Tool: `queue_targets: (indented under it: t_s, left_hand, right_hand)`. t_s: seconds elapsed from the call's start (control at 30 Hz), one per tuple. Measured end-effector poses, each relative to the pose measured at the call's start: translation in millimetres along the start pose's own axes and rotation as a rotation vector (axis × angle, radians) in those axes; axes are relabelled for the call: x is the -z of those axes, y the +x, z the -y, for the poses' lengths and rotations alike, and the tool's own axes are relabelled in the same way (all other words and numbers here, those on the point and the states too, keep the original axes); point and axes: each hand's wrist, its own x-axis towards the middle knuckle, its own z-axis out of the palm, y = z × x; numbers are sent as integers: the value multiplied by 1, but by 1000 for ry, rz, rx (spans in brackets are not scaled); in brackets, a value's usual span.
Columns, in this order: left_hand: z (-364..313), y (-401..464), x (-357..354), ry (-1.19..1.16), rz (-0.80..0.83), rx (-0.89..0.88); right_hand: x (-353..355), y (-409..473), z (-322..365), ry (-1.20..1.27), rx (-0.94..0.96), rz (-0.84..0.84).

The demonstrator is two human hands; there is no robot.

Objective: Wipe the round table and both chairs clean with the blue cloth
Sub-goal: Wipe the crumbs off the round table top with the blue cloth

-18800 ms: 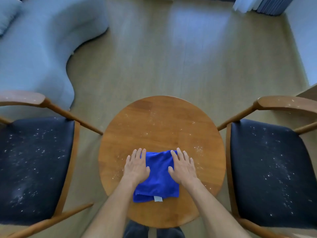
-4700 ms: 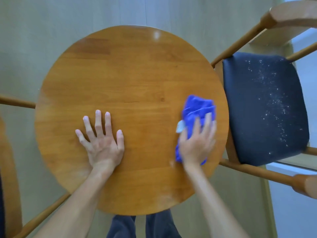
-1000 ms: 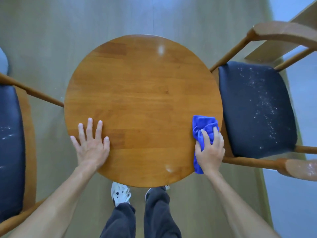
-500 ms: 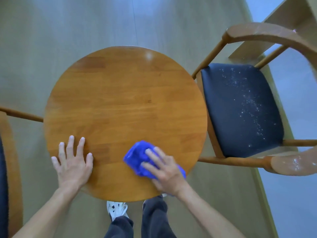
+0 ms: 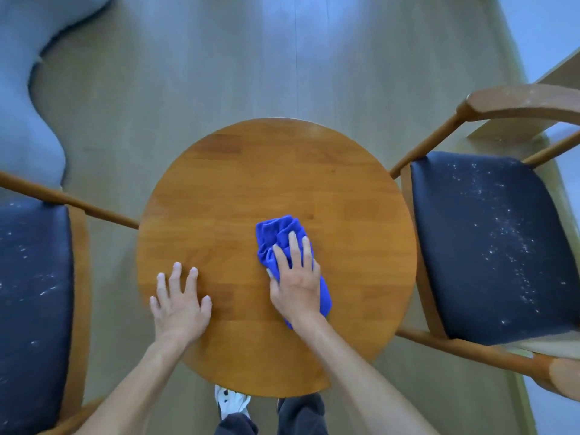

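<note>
The round wooden table (image 5: 251,171) fills the middle of the view, and its top shows no specks. A bunched blue cloth (image 5: 276,237) lies a little right of the table's centre. My right hand (image 5: 296,277) presses flat on the cloth with straight fingers. Spread flat, my left hand (image 5: 179,302) rests on the bare wood near the table's left front edge. The left chair (image 5: 34,277) and the right chair (image 5: 496,246) both have dark seats dotted with white specks.
A pale blue sofa (image 5: 28,89) curves along the far left. Wooden armrests of the right chair (image 5: 527,102) reach toward the table. Light wood floor lies beyond the table. My legs and a white shoe (image 5: 230,401) stand at the table's near edge.
My right hand has slid the cloth from the table's front edge up toward the centre. The left hand stays planted at the left front. The camera has pulled back, showing both chairs.
</note>
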Motion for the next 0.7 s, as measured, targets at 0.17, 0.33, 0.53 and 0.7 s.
queue_targets:
  t_s: [0.17, 0.33, 0.53, 0.7]
  left_hand:
    - [-35, -14, 16, -95, -21, -29]
    - [-68, -32, 3, -297, 87, -56]
    - [-71, -36, 0, -371, 158, -70]
    - [-71, -30, 10, -467, 158, -50]
  right_hand:
    - [29, -41, -18, 77, 61, 84]
    - [42, -43, -12, -69, -50, 153]
    - [37, -30, 4, -26, -144, 227]
    - [50, -13, -31, 499, -353, 370]
